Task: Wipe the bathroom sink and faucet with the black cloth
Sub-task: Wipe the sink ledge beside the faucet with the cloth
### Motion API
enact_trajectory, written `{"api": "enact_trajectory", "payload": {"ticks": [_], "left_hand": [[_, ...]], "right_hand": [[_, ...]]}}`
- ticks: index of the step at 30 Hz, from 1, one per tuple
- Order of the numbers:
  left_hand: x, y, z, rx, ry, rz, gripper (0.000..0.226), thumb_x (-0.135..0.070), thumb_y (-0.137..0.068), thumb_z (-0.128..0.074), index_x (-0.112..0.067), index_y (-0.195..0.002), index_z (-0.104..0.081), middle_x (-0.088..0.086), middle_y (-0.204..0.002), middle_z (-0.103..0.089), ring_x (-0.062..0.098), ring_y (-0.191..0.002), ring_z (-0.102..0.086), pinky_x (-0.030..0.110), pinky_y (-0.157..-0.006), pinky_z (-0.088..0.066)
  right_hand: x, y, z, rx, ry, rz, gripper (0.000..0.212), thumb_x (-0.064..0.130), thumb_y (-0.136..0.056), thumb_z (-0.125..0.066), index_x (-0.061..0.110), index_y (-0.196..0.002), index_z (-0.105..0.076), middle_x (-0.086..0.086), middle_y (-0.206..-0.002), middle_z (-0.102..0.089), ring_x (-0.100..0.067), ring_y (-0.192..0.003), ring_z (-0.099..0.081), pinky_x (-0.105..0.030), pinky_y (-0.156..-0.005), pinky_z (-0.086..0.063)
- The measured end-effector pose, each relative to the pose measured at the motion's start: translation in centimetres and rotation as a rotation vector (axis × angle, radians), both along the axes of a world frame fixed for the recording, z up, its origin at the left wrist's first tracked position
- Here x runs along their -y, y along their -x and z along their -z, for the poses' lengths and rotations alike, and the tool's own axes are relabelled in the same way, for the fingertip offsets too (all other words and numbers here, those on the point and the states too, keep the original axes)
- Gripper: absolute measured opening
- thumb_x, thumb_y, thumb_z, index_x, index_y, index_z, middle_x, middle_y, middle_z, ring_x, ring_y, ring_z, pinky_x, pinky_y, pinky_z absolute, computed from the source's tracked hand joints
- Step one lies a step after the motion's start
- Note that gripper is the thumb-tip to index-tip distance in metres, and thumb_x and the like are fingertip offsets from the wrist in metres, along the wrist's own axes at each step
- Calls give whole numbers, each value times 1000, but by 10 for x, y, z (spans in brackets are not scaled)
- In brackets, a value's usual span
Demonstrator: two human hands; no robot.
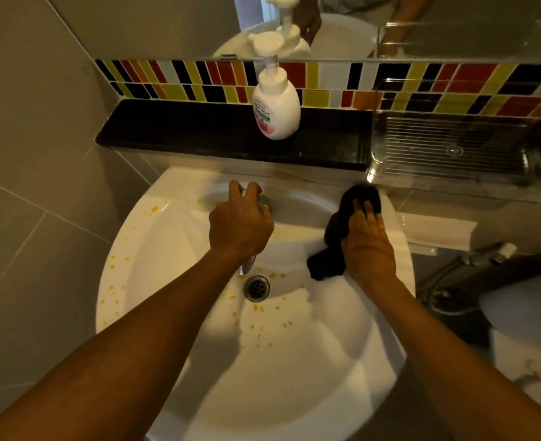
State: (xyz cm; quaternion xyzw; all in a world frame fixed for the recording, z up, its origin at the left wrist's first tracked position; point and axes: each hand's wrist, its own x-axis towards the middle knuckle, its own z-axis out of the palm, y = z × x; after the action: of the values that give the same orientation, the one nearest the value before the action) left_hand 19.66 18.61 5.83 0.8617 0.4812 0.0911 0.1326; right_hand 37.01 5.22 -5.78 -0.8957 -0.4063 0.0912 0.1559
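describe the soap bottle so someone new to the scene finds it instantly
Start at the white sink and look up to the black ledge behind it, under the coloured tile strip. The soap bottle stands there: white, rounded, with a pump top and pink label, the only bottle on the ledge.

Setting: a small home bathroom. White ceramic sink (pixel 154 237) with chrome drain (pixel 257 288) and faucet (pixel 248 265), speckled with orange spots. Black ledge (pixel 199 132) along its back edge carries a pump soap bottle (pixel 276 106). Multicoloured mosaic tile strip (pixel 390 87) beneath a mirror (pixel 453 23); grey wall tiles (pixel 33 154) at left; clear plastic rack (pixel 453 148) at the ledge's right end.
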Motion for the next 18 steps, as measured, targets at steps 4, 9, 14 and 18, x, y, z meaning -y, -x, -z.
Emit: {"api": "enact_trajectory", "payload": {"ticks": [4,9,14,18], "left_hand": [[-1,0,3,2,-8,8,35,-33,-94,-44,-17,-126,-49,12,-128,-48,32,-84,-61,44,-77,-56],[-2,0,5,24,-21,10,33,-33,-94,-46,-18,-123,-51,12,-125,-49,30,-82,-60,40,-74,-55],[-3,0,8,36,-25,0,32,-35,-93,-47,-20,-121,-52,10,-124,-51,29,-83,-61,37,-72,-54],[-5,0,11,19,-23,-2,36,-36,-94,-48,-22,-126,-50,8,-131,-49,28,-85,-63,38,-73,-57]], "right_hand": [[-21,15,3,125,-44,-121,69,12,-89,-56,11,-149,-22,-13,-159,-19,-31,-148,-8,-43,-118,2],[-62,40,1,105,-118,-324,56,20,-95,-50,8,-146,-32,-13,-154,-32,-27,-145,-23,-40,-120,-11],[-93,105,3,-58,-164,-187,53,35,-99,-40,13,-147,-30,-8,-155,-31,-24,-146,-21,-35,-120,-10],[-96,147,2,-108,-270,-5,60,34,-94,-54,7,-145,-35,-13,-151,-38,-29,-143,-29,-41,-119,-17]]}}
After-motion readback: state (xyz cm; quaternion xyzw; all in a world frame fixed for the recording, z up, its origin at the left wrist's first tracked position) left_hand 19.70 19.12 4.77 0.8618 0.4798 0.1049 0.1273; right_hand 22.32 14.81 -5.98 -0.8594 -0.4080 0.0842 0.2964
